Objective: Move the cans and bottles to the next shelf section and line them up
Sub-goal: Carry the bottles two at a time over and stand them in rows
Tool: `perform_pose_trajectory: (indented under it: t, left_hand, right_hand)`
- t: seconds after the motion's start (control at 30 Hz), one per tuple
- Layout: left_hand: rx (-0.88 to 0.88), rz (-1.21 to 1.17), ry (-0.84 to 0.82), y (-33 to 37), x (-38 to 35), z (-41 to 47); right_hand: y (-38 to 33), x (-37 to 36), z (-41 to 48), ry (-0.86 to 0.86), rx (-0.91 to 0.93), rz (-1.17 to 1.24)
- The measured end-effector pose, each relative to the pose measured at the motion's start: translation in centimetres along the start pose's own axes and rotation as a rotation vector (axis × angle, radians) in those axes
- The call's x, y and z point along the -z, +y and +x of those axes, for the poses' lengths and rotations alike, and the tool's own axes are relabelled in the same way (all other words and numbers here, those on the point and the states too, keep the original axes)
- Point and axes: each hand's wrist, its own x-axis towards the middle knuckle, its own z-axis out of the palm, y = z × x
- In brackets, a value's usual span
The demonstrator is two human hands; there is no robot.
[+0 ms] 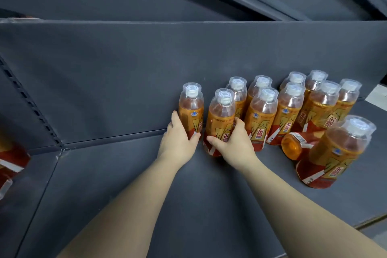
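While blurred red-white thing (10, 163) sits at 9 o'clock edge, slotted rail (31, 103) climbs matte grey metal shelf (125, 174). Left hand (178, 140) curls round foot of end bottle (191, 109), upright by back panel (125, 69). Right hand (232, 142) grips second bottle (219, 119) low, at its 4 o'clock. Cluster (291, 107) crowds at 3 o'clock: clear plastic, amber liquid, white caps under clear domes. Toppled bottle (293, 146) lies at 4 o'clock, round base toward 7; near bottle (339, 153) upright beside it.

Twelve bottles (289, 111) show in the group on the shelf (125, 174): eleven upright, plus one lying bottle (292, 146) on its side. Two hands are in view, the left hand (178, 142) and the right hand (232, 142). Red-labelled goods (10, 161) at the left edge are cut off, so their number cannot be told.
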Motion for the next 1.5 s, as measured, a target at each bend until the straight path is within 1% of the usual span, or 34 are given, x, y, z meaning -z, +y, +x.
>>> perform_pose_trajectory:
  t: [0.13,0.27,0.37,0.47,0.57,0.77,0.9,1.0,1.13,1.5]
  left_hand:
    - [0.013,-0.104,0.034,0.1,-0.6,1.3]
    - [0.015,-0.188,0.047,0.4,-1.2,2.2]
    - [0.029,-0.209,0.071,0.4,-1.5,2.5]
    - [0.004,-0.221,0.091,0.4,-1.3,2.7]
    - [-0.038,-0.241,0.072,-0.1,-0.7,2.6]
    - [-0.053,-0.370,-0.030,-1.7,0.8,1.2]
    - [-0.057,-0.371,-0.056,-1.7,0.9,0.9]
    - [-0.055,-0.369,-0.020,-1.4,0.4,0.8]
    - [-0.054,-0.294,0.064,-1.2,-0.1,1.0]
    - [-0.063,-0.295,0.082,-1.5,0.0,1.1]
  right_hand:
    - [-0.1,-0.3,0.4,0.012,0.006,0.039]
    - [-0.3,-0.2,0.2,-0.014,-0.005,0.050]
    - [-0.4,-0.3,0.2,-0.012,0.005,0.059]
    - [-0.4,-0.4,0.3,0.002,0.018,0.064]
    - [-0.5,-0.5,0.3,0.010,0.031,0.091]
    - [-0.5,-1.0,0.2,0.041,0.051,0.083]
    - [-0.6,-1.1,0.1,0.035,0.051,0.085]
    - [-0.6,-1.0,-0.1,0.037,0.052,0.088]
    - [-0.6,-0.9,-0.2,0.032,0.055,0.103]
    - [-0.7,-1.0,-0.1,0.036,0.039,0.063]
